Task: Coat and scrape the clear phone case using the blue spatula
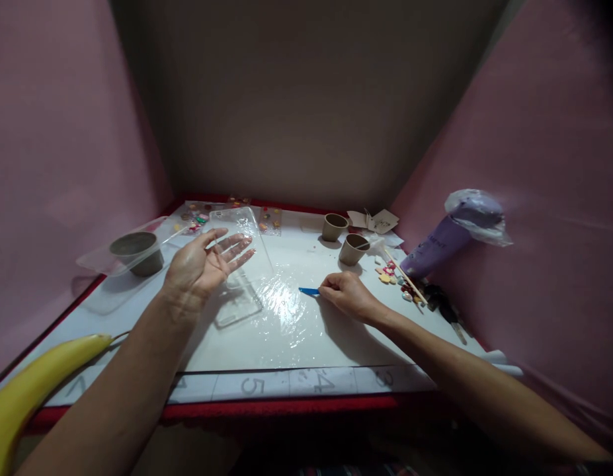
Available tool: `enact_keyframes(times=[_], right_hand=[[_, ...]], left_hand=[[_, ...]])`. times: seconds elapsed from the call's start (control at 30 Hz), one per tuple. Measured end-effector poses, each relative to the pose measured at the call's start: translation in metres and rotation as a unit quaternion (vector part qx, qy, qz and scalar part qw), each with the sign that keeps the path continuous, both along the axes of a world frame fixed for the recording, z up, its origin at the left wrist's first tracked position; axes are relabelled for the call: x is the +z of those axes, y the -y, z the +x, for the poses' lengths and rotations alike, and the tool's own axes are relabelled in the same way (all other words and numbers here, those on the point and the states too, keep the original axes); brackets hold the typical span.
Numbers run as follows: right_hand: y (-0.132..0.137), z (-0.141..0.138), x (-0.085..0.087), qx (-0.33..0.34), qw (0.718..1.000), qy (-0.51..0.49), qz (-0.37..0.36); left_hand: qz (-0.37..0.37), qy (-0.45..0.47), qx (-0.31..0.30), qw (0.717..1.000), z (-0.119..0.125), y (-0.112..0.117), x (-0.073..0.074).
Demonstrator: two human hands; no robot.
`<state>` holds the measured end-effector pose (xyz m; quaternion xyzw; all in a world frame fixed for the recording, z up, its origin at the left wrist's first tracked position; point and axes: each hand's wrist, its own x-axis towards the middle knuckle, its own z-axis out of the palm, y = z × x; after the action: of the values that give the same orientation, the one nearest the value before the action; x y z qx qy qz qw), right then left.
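Note:
My left hand (pixel 211 263) is palm up with its fingers apart, over a clear plastic phone case (pixel 237 228) on the white table sheet. The hand covers part of the case, so I cannot tell whether they touch. My right hand (pixel 350 295) pinches a small flat blue plastic tool (pixel 309 291), its tip pointing left, low over the sheet. The far end of the tool is hidden by the fingers. Between my hands the sheet has a wet, shiny, clear smear (pixel 286 311).
Brown pots (pixel 334 229) stand at the back right, a darker pot (pixel 146 254) at the left behind clear plastic. Small charms (pixel 386 272), a wooden stick (pixel 406 277) and a purple bottle (pixel 432 244) are at the right. A yellow banana-shaped object (pixel 43 370) lies front left.

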<state>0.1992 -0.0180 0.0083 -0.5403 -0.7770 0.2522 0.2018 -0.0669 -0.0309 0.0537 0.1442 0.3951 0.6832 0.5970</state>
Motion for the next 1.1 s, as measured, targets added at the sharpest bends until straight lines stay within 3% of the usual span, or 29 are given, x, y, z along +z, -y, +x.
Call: enact_keyframes(times=[0.17,0.3,0.4,0.5,0.57,0.63,0.7,0.8,0.87,0.93,1.1], right_hand=[[0.012,-0.008,0.003,0.004,0.991,-0.041,-0.125],[0.021,-0.011,0.01,0.016,0.957,-0.13,-0.258],[0.029,-0.017,0.022,0.049,0.944,-0.193,-0.264],[0.035,-0.025,0.034,0.066,0.965,-0.223,-0.117],[0.035,-0.03,0.036,0.073,0.976,-0.198,0.043],[0.031,-0.033,0.032,0.081,0.966,-0.123,0.212],[0.025,-0.036,0.026,0.096,0.925,-0.015,0.367],[0.017,-0.039,0.017,0.143,0.816,0.135,0.543],[0.015,-0.038,0.015,0.178,0.749,0.196,0.608],[0.016,-0.036,0.016,0.196,0.712,0.221,0.636],[0.022,-0.021,0.017,0.206,0.701,0.199,0.653]], left_hand=[[-0.007,0.004,0.002,1.0,-0.001,-0.003,-0.003],[-0.017,0.001,0.007,1.0,0.003,-0.003,-0.002],[-0.021,0.001,-0.01,1.0,0.008,0.0,-0.002],[-0.028,0.003,-0.038,0.999,0.013,0.002,-0.003],[-0.036,0.007,-0.061,0.997,0.017,0.003,-0.005],[-0.043,0.014,-0.094,0.995,0.02,0.003,-0.007],[-0.052,0.018,-0.125,0.991,0.023,0.004,-0.009],[-0.069,0.017,-0.14,0.988,0.025,0.004,-0.009],[-0.078,0.017,-0.143,0.986,0.026,0.004,-0.009],[-0.086,0.017,-0.143,0.986,0.025,0.003,-0.009],[-0.075,0.03,-0.109,0.991,0.022,0.002,-0.01]])
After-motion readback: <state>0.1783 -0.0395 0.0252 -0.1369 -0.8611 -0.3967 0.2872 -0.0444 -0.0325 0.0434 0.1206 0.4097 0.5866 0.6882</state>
